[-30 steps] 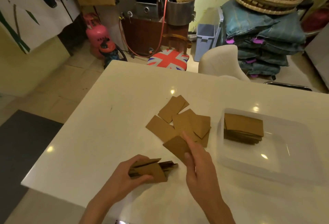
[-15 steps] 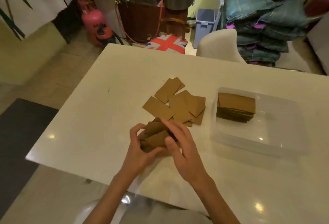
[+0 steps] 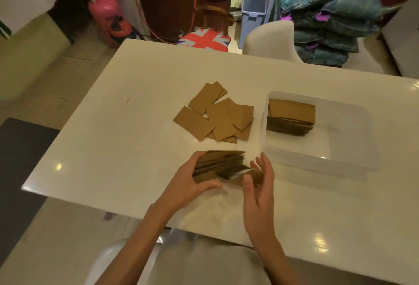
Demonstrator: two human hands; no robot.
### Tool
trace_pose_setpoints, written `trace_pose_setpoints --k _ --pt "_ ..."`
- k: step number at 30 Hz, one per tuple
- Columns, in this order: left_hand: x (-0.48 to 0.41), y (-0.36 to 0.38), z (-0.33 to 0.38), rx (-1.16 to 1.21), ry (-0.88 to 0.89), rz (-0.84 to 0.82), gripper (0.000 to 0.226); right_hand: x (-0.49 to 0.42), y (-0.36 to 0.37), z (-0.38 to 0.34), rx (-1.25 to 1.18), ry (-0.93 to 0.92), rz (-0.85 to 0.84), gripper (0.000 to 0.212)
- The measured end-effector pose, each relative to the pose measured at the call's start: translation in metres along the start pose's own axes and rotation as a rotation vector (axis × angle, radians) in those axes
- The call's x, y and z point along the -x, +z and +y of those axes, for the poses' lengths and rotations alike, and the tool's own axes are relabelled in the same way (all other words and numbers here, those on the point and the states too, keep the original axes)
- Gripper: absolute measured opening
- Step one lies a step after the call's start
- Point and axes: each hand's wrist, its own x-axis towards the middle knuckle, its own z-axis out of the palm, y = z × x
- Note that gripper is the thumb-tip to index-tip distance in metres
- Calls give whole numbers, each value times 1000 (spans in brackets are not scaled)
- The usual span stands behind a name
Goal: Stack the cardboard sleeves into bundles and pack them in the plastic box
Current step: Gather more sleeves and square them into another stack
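From my remote feed: a broad, glossy cream bench (image 3: pixel 127 139) fills the view, ceiling lights glinting off its surface. At its right side sits the plastic box (image 3: pixel 353 148), clear and shallow with rounded corners, and in its far-left corner I see a packed bundle (image 3: pixel 291 115) of flat brown cardboard sleeves lying level, edges roughly squared, the top sheet plain and unprinted. Just left of the box, apart from it, a loose pile of sleeves (image 3: pixel 217 114) is strewn on the bench, tan rectangles overlapping at odd angles, one or two poking out toward the far edge. Nearer me, a partial stack (image 3: pixel 221 163) stands on edge, its sheets fanned slightly so their dark thin edges show. My left hand (image 3: pixel 191 183) is clamped on that stack, fingers wrapped over its left end and thumb along the near side. My right hand (image 3: pixel 259 182) is at the stack's right end, fingers spread and loosely curled, with a single sleeve (image 3: pixel 255 174) resting against the palm; I cannot tell whether it grips that sleeve or merely touches it. Both forearms reach in from the near edge.
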Motion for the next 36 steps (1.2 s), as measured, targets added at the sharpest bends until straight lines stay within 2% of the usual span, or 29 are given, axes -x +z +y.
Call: trace_pose_setpoints --k 2,4,6,8,11,12,14,16,17,19,21,23,27,31,33,36 --pt "-2 3 -2 2 19 -11 68 2 2 5 -101 116 22 40" --pt "-4 4 -5 -30 41 -7 55 6 3 7 -182 189 59 31" --pt "-4 2 -7 -50 55 -9 45 8 2 5 -169 183 62 31" --pt "-4 -3 -10 -53 49 -40 45 6 1 5 37 159 -4 38" --pt "-2 -10 -10 -63 54 -112 55 6 8 7 496 136 -222 65" --pt "-3 -11 -10 -73 70 -121 53 7 12 4 556 131 -225 71" --pt "-3 -10 -11 -82 107 -109 44 13 17 -5 649 48 -102 77" --pt "-4 -10 -11 -67 117 -86 42 15 20 -12 772 -179 -25 77" --pt "-6 -10 -13 -54 108 -79 42 14 23 -15 817 -294 -74 77" --pt "-7 -10 -19 -24 91 -55 45 11 36 -20 797 -392 -249 81" --pt "-5 -13 -23 7 94 26 50 7 48 -23 757 -382 -314 81" --pt "-3 -15 -25 28 113 86 52 2 49 -23 779 -371 -248 75" --pt "-4 -12 -22 -10 88 63 44 -1 25 -3 903 -245 -71 69" --pt "-11 -8 -18 11 75 42 43 3 21 -2 841 -150 -11 80" --pt "-12 -9 -18 3 92 35 42 7 31 -15 802 -261 -60 87" --pt "-11 -11 -21 -29 140 32 47 10 41 -24 876 -453 -175 92"
